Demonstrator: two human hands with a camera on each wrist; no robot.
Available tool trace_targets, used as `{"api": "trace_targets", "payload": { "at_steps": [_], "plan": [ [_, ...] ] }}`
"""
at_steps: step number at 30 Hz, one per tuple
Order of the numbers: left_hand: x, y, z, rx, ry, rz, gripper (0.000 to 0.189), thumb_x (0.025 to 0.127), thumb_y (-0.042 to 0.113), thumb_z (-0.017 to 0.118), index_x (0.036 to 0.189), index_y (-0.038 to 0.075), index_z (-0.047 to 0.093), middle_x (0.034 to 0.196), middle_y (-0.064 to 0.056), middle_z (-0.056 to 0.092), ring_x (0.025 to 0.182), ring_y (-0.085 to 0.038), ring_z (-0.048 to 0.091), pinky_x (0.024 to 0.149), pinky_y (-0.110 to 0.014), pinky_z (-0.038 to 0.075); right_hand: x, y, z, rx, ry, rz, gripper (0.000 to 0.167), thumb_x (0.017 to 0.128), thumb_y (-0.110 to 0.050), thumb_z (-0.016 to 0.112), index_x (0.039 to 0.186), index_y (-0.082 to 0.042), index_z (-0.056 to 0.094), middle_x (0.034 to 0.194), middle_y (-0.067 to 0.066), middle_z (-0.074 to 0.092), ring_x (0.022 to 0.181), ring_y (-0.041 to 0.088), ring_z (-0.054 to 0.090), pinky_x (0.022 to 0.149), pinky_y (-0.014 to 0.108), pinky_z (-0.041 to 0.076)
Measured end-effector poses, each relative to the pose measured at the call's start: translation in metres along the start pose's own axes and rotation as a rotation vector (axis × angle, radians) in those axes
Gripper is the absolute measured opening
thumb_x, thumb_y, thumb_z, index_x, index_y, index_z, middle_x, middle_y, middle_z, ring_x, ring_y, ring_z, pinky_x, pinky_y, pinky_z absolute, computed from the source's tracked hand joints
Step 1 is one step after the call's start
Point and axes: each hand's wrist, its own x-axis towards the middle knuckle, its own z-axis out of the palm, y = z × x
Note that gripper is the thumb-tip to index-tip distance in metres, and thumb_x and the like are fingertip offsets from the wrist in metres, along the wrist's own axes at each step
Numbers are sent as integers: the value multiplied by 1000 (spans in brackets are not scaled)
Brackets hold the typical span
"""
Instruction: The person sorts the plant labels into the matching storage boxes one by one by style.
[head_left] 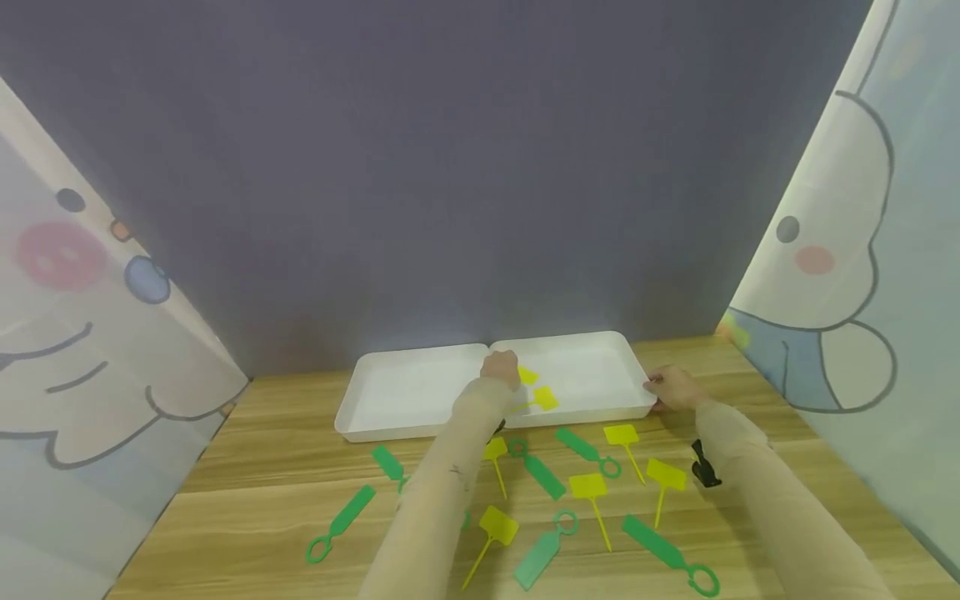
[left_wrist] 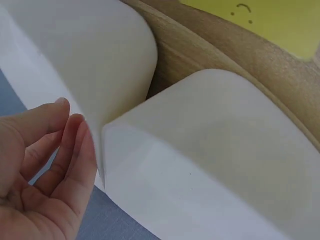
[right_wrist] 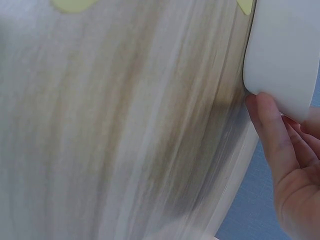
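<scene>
Two shallow white trays stand side by side along the back of the table: the left tray [head_left: 412,392] and the right tray [head_left: 581,375]. Two yellow tags [head_left: 546,398] lie in the left end of the right tray. My left hand [head_left: 501,368] is at the far rim where the trays meet; its bent fingers [left_wrist: 82,155] and thumb hold the right tray's corner in the left wrist view. At the opposite end, my right hand [head_left: 675,388] grips that tray's near right corner, fingers [right_wrist: 274,125] below and thumb at the rim.
Several yellow stemmed tags [head_left: 588,486] and green ring-ended tags [head_left: 543,477] are scattered on the wooden table [head_left: 262,483] before the trays. A dark backdrop [head_left: 480,183] rises behind. Cartoon-printed curtains [head_left: 813,292] flank both sides.
</scene>
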Motion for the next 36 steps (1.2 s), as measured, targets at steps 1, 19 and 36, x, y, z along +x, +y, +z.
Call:
{"api": "trace_targets", "payload": {
  "at_steps": [1, 19, 36],
  "plan": [
    [3, -2, 0, -6, -7, 4, 10, 83, 1, 59, 91, 3, 64, 84, -11, 66, 71, -21, 60, 60, -29, 53, 0, 0, 1, -1, -2, -9, 33, 91, -2, 45, 113, 23, 47, 99, 35, 57, 71, 19, 64, 63, 31, 56],
    [-46, -17, -54, -86, -25, 282, 22, 80, 8, 67, 100, 0, 68, 105, -10, 66, 103, -27, 59, 91, -37, 47, 4, 12, -7, -28, 5, -65, 29, 89, 0, 45, 107, 22, 51, 91, 32, 61, 66, 18, 63, 59, 29, 55],
    [-114, -58, -56, -94, -79, 272, 24, 78, 10, 70, 98, -1, 68, 94, -12, 69, 87, -26, 65, 81, -37, 53, 10, 15, -5, -39, 4, -60, 32, 90, -1, 46, 110, 24, 49, 95, 35, 60, 67, 18, 63, 60, 29, 55]
  ]
}}
